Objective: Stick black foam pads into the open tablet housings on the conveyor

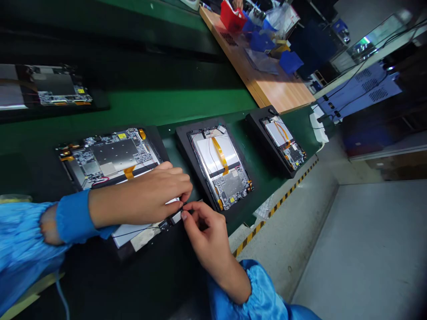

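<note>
An opened tablet (110, 160) with a bare circuit board lies in a black holder under my left hand (147, 193). That hand rests across the tablet, its fingertips curled at the tablet's edge. What they touch is partly hidden. My right hand (203, 226) pinches a thin black wire (147, 231) between thumb and fingers, close to my left fingertips. Two more opened tablets lie in black holders beside it: one (218, 169) with an orange ribbon cable, and a farther one (283, 142).
A green conveyor belt (200, 89) carries the holders, with another tablet (56, 86) on a separate belt section. Beyond stands a wooden bench (267, 75) with a red bin (231, 15) and blue pieces (290, 62). Yellow-black hazard tape (276, 204) edges the belt above a grey floor (360, 249).
</note>
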Tool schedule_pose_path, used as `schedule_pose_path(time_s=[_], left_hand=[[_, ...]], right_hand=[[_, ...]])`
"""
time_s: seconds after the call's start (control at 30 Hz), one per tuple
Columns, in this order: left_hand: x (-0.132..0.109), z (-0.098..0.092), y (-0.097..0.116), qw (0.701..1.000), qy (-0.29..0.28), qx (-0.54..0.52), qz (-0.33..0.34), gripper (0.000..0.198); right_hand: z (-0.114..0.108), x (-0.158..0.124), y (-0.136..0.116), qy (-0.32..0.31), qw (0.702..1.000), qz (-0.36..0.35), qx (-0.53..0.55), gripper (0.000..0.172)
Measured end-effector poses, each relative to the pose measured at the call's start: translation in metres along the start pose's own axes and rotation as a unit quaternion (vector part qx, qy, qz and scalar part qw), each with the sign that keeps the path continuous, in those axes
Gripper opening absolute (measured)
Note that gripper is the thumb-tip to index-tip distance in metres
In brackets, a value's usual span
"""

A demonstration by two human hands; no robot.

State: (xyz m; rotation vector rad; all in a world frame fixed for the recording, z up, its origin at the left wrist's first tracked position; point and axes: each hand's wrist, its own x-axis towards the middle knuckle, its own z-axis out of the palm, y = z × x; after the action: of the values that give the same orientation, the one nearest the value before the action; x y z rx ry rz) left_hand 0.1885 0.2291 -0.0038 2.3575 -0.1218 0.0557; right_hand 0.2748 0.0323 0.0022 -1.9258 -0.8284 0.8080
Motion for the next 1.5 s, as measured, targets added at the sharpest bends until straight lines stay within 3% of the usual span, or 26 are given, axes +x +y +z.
schedule_pose_path(time_s=[0.3,0.6,0.73,1.0,1.13,1.23,1.33,1.5], left_hand=[[0.0,-0.002,0.0,1.0,0.002,-0.013,0.005,0.019],[-0.001,-0.001,-0.001,1.0,0.007,-0.016,0.004,0.013],[0.001,-0.004,0.002,1.0,0.002,-0.014,0.0,0.015],[0.002,-0.009,0.004,0.999,-0.026,-0.015,-0.012,0.013],[0.006,-0.015,0.002,0.998,-0.056,-0.02,-0.023,0.016],[0.008,-0.019,0.003,0.998,-0.056,-0.017,-0.032,0.013],[0.01,-0.02,0.006,0.998,-0.041,-0.017,-0.052,0.013],[0.014,-0.02,0.002,0.997,-0.053,0.006,-0.062,0.017]], right_hand=[[0.007,0.016,-0.001,-0.017,0.996,0.03,0.085,0.007],[0.002,0.014,-0.002,-0.03,0.985,0.091,0.144,0.025],[0.003,0.021,-0.008,-0.078,0.972,0.142,0.17,0.025],[0.003,0.027,-0.004,-0.115,0.964,0.135,0.201,0.022],[-0.001,0.015,0.002,-0.054,0.987,0.055,0.142,0.017],[-0.008,0.002,0.009,-0.029,0.995,-0.094,-0.003,0.024],[-0.015,-0.005,0.014,-0.059,0.966,-0.213,-0.135,0.029],[-0.029,0.001,0.008,-0.13,0.923,-0.23,-0.281,0.04]])
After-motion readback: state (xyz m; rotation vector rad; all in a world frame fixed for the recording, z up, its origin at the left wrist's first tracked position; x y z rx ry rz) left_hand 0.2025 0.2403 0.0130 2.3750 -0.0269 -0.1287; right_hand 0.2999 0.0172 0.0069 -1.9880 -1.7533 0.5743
